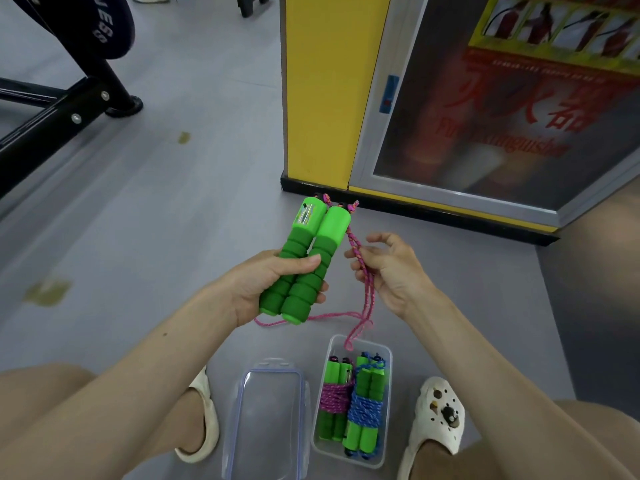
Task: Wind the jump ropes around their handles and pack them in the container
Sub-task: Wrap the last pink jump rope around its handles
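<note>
your left hand (258, 285) grips both green handles (313, 233) together — your right hand (391, 271) pinches the pink rope (367, 296) just beside them.

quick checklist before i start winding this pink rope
1. Two green foam handles held side by side in the left hand: ok.
2. Right hand pinches the pink braided rope near the handle tops: ok.
3. Turns of rope on the handles: not ok, none wound yet.
4. Slack free of knots: cannot tell; a loop dangles over the clear plastic container.
5. Container open, clear lid lying beside it: ok.
6. Room for a third bundle: cannot tell; the pink-wound bundle and blue-wound bundle span most of the container's width.
</note>
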The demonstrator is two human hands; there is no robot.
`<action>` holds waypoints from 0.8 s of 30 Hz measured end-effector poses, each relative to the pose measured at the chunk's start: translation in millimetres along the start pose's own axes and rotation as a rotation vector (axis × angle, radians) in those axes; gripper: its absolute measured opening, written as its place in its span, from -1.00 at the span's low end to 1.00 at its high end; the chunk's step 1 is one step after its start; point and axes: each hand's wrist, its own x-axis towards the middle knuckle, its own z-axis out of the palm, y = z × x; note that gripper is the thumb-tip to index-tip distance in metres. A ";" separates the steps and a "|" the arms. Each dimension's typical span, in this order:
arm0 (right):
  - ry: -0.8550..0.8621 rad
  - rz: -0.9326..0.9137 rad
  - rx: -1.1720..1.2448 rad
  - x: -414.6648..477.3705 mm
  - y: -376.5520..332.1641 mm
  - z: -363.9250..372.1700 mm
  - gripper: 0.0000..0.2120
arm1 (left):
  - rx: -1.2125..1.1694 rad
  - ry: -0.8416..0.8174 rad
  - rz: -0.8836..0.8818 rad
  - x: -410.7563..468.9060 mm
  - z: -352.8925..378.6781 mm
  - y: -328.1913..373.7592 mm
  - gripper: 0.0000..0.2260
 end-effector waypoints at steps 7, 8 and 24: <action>-0.005 -0.003 -0.170 1.8 1.4 -6.4 -0.92 | -0.007 0.005 -0.005 0.8 4.5 -1.5 -0.72; -0.023 -0.018 -0.261 1.3 2.0 -7.8 -0.89 | -0.006 0.010 -0.008 0.8 4.5 -2.4 -0.76; -0.038 0.015 -0.047 -3.7 1.6 0.1 -0.76 | 0.001 0.131 0.062 10.0 9.3 -7.6 -0.85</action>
